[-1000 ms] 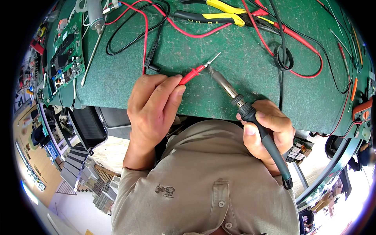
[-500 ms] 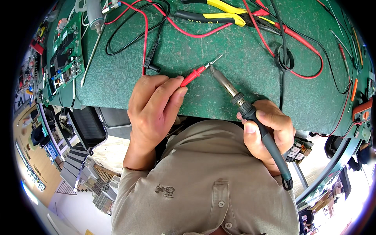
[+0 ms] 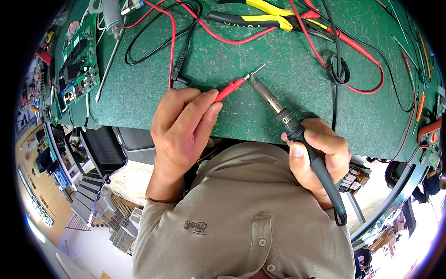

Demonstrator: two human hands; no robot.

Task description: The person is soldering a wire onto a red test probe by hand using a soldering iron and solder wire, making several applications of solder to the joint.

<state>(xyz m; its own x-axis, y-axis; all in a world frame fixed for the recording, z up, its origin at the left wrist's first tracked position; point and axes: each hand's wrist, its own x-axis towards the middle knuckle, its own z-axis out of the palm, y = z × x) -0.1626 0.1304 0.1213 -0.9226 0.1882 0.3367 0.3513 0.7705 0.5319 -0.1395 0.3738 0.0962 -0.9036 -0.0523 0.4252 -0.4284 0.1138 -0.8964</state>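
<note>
My left hand [image 3: 182, 123] pinches a red test probe [image 3: 229, 90] by its handle, its bare metal needle angled up and to the right above the green mat [image 3: 223, 60]. In my right hand [image 3: 320, 153] is a soldering iron [image 3: 312, 151] with a dark grip and a metal barrel, held like a pen. The iron's tip meets the probe's metal just past the red collar; at this size I cannot make out any solder there. The fingers of both hands are closed around what they hold.
Yellow-and-black pliers [image 3: 260, 21] lie at the far side among red and black leads. A black ring [image 3: 337, 69] sits around a dark cable to the right. Green circuit boards [image 3: 79, 69] and a grey syringe-like tool [image 3: 111, 18] are at left, an orange meter [image 3: 429, 132] at far right.
Almost nothing differs. The iron and the probe tip have shifted very slightly to the right, still in contact.
</note>
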